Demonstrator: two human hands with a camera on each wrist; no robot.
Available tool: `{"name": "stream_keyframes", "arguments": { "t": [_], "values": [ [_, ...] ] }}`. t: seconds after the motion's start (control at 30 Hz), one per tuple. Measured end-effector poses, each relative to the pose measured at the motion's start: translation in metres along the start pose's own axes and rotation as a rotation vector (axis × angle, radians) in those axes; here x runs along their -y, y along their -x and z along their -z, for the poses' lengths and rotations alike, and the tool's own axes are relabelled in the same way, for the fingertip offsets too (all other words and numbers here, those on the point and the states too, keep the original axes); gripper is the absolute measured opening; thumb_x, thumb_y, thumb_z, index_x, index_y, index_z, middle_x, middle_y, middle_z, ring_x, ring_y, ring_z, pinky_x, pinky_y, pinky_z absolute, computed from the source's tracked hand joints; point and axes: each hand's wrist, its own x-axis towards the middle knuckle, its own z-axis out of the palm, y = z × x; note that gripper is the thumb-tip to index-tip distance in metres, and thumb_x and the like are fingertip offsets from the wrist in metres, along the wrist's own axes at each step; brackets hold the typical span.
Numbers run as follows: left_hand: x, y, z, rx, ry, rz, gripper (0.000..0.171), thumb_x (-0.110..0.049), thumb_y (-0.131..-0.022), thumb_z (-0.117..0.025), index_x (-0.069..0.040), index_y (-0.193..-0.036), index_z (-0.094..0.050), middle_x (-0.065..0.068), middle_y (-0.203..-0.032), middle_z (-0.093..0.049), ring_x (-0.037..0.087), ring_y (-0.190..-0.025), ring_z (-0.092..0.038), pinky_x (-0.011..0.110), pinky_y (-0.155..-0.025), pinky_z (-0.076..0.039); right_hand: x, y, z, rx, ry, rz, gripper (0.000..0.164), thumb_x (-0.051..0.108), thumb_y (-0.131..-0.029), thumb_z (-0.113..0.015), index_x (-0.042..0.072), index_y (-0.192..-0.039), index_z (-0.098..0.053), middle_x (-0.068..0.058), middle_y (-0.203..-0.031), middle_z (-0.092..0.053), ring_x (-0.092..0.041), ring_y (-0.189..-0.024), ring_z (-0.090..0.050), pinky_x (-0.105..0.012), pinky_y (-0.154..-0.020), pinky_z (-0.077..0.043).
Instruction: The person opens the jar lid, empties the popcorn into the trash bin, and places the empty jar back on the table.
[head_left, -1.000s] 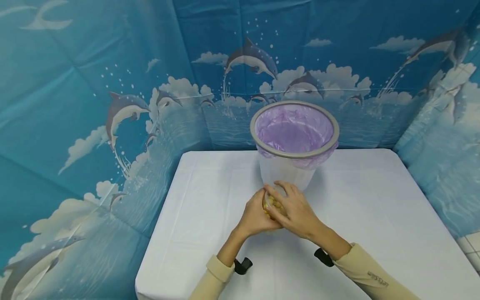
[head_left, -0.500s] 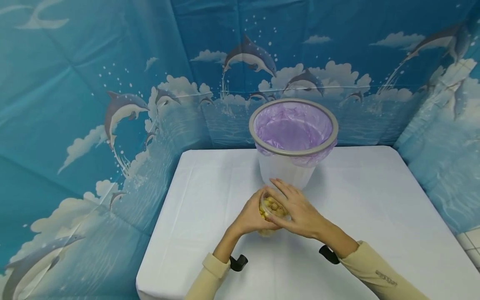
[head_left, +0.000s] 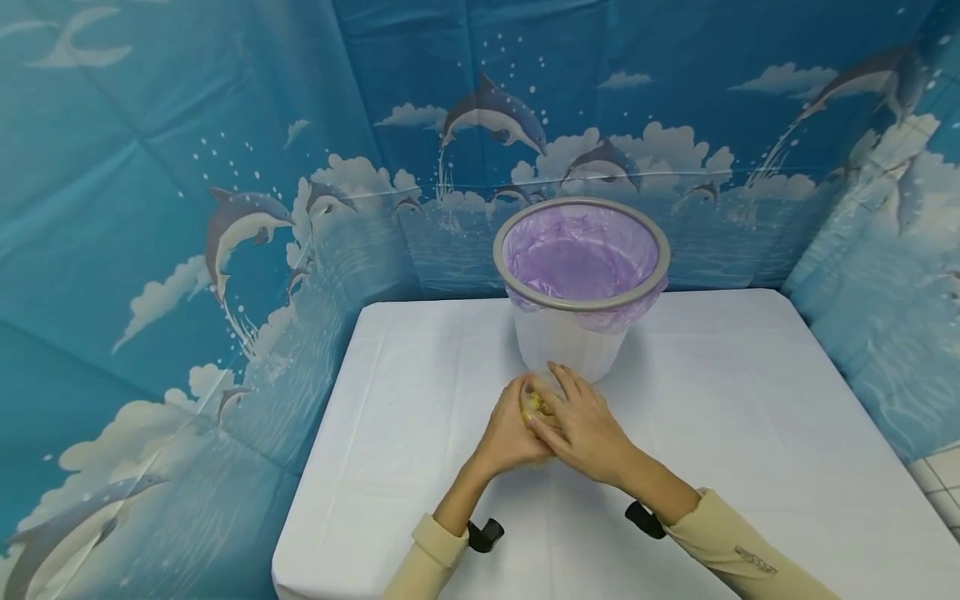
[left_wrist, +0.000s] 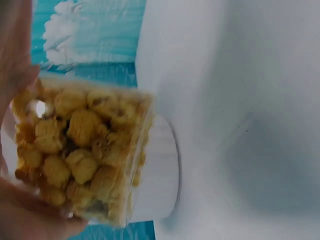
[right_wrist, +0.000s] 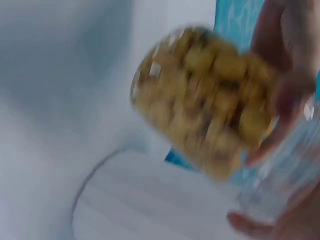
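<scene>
A clear plastic jar of caramel popcorn (left_wrist: pixel 80 145) is held above the table, tilted, between both hands. My left hand (head_left: pixel 506 437) grips the jar's side; its thumb and fingers show at the left edge of the left wrist view. My right hand (head_left: pixel 588 433) curves over the jar's top, its fingers round the clear lid (right_wrist: pixel 282 170). In the right wrist view the jar is blurred, its popcorn-filled body pointing away from the hands. Fingers hide part of the jar's top in the head view.
Behind the hands stands a whitish bin (head_left: pixel 566 342) with a grey rim and a purple liner bag (head_left: pixel 581 258). A white cloth covers the table (head_left: pixel 405 400). A blue dolphin-print curtain (head_left: pixel 300 125) hangs around the back and sides.
The right hand has shifted round the jar's top, briefly showing more of the popcorn half a second ago and covering it again now. The left hand stays on the jar.
</scene>
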Motion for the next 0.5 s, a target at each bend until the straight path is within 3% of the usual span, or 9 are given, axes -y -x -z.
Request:
{"name": "stream_keyframes", "arguments": {
  "t": [0.13, 0.23, 0.33, 0.5],
  "values": [
    [0.007, -0.001, 0.014, 0.122, 0.149, 0.008, 0.103, -0.028, -0.073, -0.093, -0.013, -0.158, -0.035, 0.013, -0.151, -0.053, 0.023, -0.131, -0.059, 0.036, -0.107, -0.053, -0.013, 0.002, 0.012, 0.104, -0.085, 0.168, 0.066, 0.035, -0.099, -0.068, 0.018, -0.158, -0.043, -0.019, -0.166, -0.034, -0.044, -0.151, -0.035, -0.072, -0.114, -0.036],
    [0.009, 0.001, 0.015, 0.133, 0.168, 0.020, 0.104, -0.028, -0.073, -0.094, -0.015, -0.158, -0.036, 0.012, -0.150, -0.054, 0.021, -0.129, -0.059, 0.032, -0.106, -0.053, -0.016, 0.002, 0.018, 0.164, -0.141, 0.191, 0.071, 0.034, -0.097, -0.070, 0.019, -0.160, -0.039, -0.017, -0.170, -0.027, -0.044, -0.155, -0.029, -0.073, -0.117, -0.032],
    [0.007, 0.003, 0.008, 0.036, 0.094, 0.024, 0.105, -0.030, -0.073, -0.094, -0.008, -0.157, -0.036, 0.014, -0.148, -0.053, 0.023, -0.128, -0.057, 0.039, -0.106, -0.053, -0.012, 0.002, 0.019, 0.148, -0.135, 0.098, 0.075, 0.039, -0.098, -0.069, 0.018, -0.162, -0.036, -0.023, -0.168, -0.027, -0.049, -0.153, -0.030, -0.074, -0.113, -0.036],
    [-0.005, 0.005, -0.014, -0.166, -0.138, -0.023, 0.105, -0.036, -0.074, -0.093, 0.002, -0.153, -0.035, 0.019, -0.146, -0.051, 0.030, -0.129, -0.051, 0.053, -0.108, -0.049, 0.004, -0.005, 0.011, 0.051, -0.023, -0.187, 0.077, 0.054, -0.101, -0.058, 0.015, -0.163, -0.034, -0.037, -0.156, -0.039, -0.057, -0.138, -0.048, -0.072, -0.095, -0.052]
  ]
}}
